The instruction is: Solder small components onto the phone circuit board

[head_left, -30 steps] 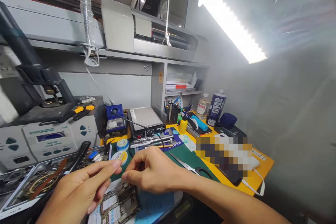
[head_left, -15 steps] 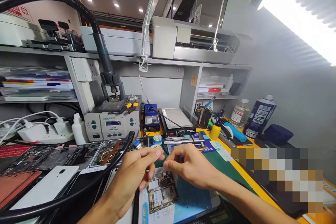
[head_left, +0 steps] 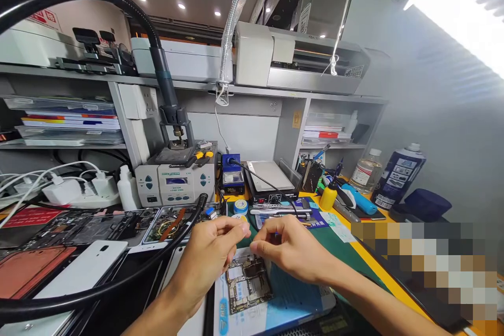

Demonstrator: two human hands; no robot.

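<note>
My left hand (head_left: 214,252) and my right hand (head_left: 289,247) are raised close together over the work mat, each with thumb and fingertips pinched. Whatever the pinches hold, if anything, is too small to make out. Below and between them, a phone circuit board (head_left: 249,286) lies on a blue and white box (head_left: 295,299). Just beyond my fingertips stands a small round tin with a blue and white lid (head_left: 240,206). Tweezers and other slim tools (head_left: 281,210) lie behind my right hand.
A black hose (head_left: 118,283) curves across the left foreground over several phones. At the back are a hot-air station (head_left: 177,184), a soldering iron unit (head_left: 232,173) and a heating plate (head_left: 271,176). A yellow bottle (head_left: 328,197), clear bottle (head_left: 365,170) and spray can (head_left: 399,176) stand right.
The whole view has shifted slightly, so the surroundings appear further right. My hands stay pinched over the board, with the left hand's lower fingers curled in closer.
</note>
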